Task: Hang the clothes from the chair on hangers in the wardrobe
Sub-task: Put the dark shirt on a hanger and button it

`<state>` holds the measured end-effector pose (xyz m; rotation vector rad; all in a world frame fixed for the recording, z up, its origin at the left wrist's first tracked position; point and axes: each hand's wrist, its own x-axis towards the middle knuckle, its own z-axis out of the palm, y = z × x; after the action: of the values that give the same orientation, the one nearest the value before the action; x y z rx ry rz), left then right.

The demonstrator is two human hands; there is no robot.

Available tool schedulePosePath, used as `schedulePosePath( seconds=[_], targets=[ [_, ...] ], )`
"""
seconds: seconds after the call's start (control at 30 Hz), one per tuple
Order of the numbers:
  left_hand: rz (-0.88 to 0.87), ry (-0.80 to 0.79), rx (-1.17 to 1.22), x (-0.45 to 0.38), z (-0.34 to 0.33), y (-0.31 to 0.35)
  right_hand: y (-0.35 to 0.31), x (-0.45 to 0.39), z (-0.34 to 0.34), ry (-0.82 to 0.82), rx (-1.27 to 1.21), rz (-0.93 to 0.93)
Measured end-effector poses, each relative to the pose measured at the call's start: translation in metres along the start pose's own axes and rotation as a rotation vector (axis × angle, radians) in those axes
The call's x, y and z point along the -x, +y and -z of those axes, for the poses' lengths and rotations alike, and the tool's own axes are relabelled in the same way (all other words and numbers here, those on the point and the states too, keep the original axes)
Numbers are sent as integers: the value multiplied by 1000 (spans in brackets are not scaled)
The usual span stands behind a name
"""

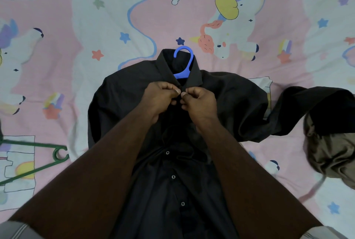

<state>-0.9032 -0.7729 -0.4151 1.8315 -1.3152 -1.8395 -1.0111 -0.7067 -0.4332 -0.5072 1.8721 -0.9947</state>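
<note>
1. A black shirt (123,104) lies flat on its back on the bed sheet (57,62), collar towards the far edge and hem running down towards the person

2. Inside the collar sits a blue hanger (183,64): its hook pokes out above the neckline and one blue shoulder bar shows in the open V, the rest tucked away under the cloth

3. Left hand (160,97) is curled tight, thumb and fingertips pinching the left side of the shirt front just under the collar

4. Right hand (198,100) mirrors it, fingers curled and pinching the right side of the front at the same height, thumbs almost meeting over the top button spot

5. Whether that top button is through its hole, I cannot tell; the fingers cover it

6. Lower down, three small buttons (173,176) show along the middle strip between the forearms

7. The shirt's sleeve on the right trails out across the sheet towards a dark garment (326,108) bunched at the right edge, with a crumpled olive-brown cloth (330,154) just beneath it

8. Over on the left, a green hanger (32,160) lies on the sheet with nothing on it, hook pointing towards the shirt, well apart from both hands

9. The sheet is pink and white with unicorns and stars, wrinkled around the shirt
</note>
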Motion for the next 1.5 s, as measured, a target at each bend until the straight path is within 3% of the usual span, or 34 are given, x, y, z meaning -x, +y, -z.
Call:
schedulePosePath(
  seconds=[0.27,0.4,0.57,0.8,1.07,1.27,1.4,1.5],
  targets=[
    [53,-40,-14,0,4,-1,-6,1,4,-60,-13,0],
    [0,20,-1,1,6,-3,-5,3,5,-67,6,5],
    [-28,-44,4,3,12,-5,-4,2,3,-28,149,98],
    [-126,34,-82,1,9,-8,0,2,-1,-14,84,76],
    [-48,20,-3,1,1,-16,-10,5,-2,-57,-305,-241],
    [-199,193,-165,-5,16,-18,-24,-20,13,252,99,21],
    [-233,280,-182,-18,26,-9,-58,-51,19,237,421,255],
    [-256,295,-218,-22,31,-4,-73,-82,16,132,689,384]
  ],
)
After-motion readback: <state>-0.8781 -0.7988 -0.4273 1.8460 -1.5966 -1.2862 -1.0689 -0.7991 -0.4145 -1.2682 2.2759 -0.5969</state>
